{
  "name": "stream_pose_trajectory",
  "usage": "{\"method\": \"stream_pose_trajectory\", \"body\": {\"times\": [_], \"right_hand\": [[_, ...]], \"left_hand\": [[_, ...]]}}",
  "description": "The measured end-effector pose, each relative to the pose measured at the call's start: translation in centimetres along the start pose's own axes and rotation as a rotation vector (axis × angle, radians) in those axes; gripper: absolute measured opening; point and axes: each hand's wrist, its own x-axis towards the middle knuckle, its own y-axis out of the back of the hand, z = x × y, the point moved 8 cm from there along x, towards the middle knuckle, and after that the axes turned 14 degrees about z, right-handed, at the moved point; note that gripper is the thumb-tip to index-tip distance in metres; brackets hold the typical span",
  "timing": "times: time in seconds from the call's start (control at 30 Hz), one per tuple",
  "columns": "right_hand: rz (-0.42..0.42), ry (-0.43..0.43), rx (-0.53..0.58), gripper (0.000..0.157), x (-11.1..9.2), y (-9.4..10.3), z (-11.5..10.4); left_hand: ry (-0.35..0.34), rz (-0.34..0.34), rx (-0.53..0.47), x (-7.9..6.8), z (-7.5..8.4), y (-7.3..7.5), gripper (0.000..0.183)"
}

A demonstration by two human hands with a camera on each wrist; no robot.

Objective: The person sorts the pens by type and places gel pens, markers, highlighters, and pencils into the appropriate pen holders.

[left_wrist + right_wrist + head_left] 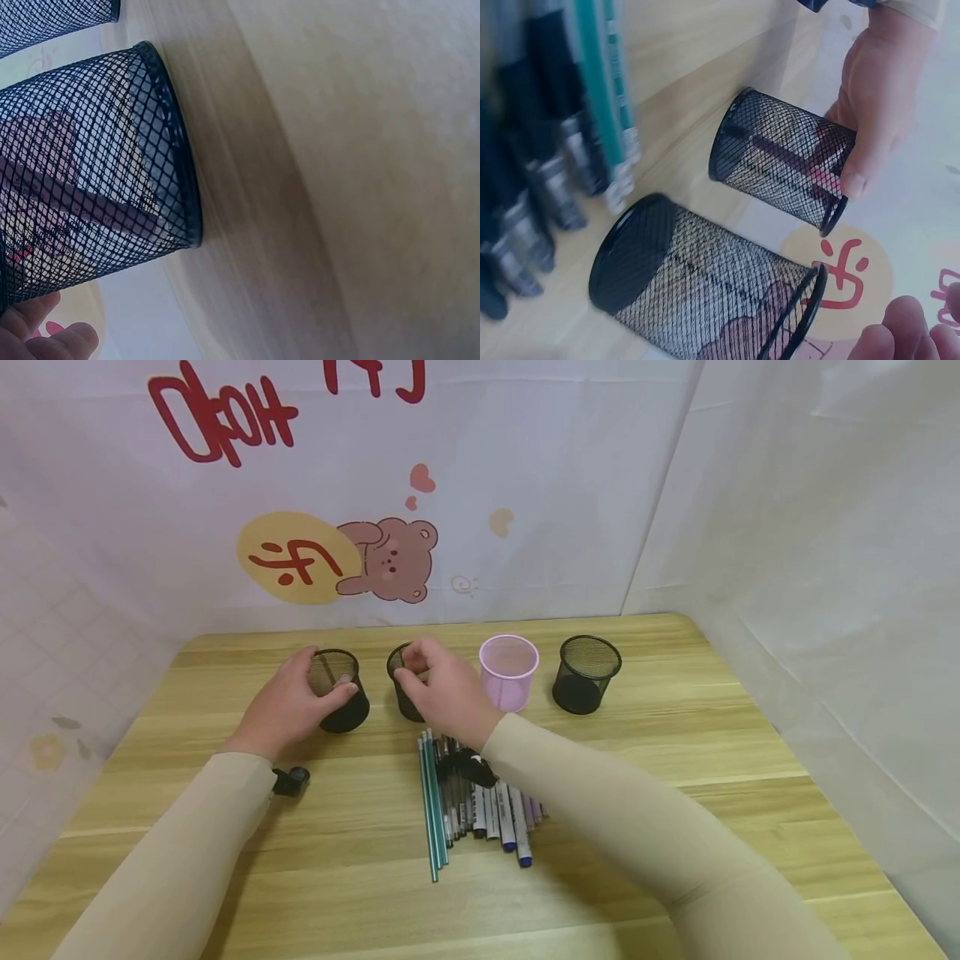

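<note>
At the left of the row, my left hand grips a black mesh pen holder near its rim, thumb on the near side. A dark strip shows through its mesh; whether it is a seam or a stick, I cannot tell. My right hand hovers over the second black mesh pen holder, fingers loosely bent with a gap between thumb and index. In the right wrist view its fingertips lie just off that holder's rim, holding nothing visible. Both holders stand upright on the table.
A pink mesh holder and another black one stand to the right. Before them lie teal pencils, dark pens, white markers and purple pens. A printed cloth hangs behind the wooden table.
</note>
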Motion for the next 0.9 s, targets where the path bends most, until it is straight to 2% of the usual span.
{"method": "stream_pose_trajectory", "body": {"times": [0.2, 0.4, 0.77, 0.9], "right_hand": [[-0.064, 0.066, -0.107, 0.032, -1.2, 1.6, 1.1], [-0.104, 0.101, -0.21, 0.032, -2.2, 3.6, 2.5], [-0.155, 0.063, -0.391, 0.027, -3.0, 8.1, 6.7], [-0.197, 0.029, -0.438, 0.032, -3.3, 9.0, 8.4]], "left_hand": [[0.005, -0.007, 0.005, 0.0, 0.0, 0.0, 0.114], [0.01, -0.016, 0.005, -0.1, 0.0, 0.0, 0.114], [0.002, -0.01, -0.001, 0.0, -0.3, -0.2, 0.116], [0.001, -0.007, -0.004, 0.0, -0.3, -0.1, 0.115]]}}
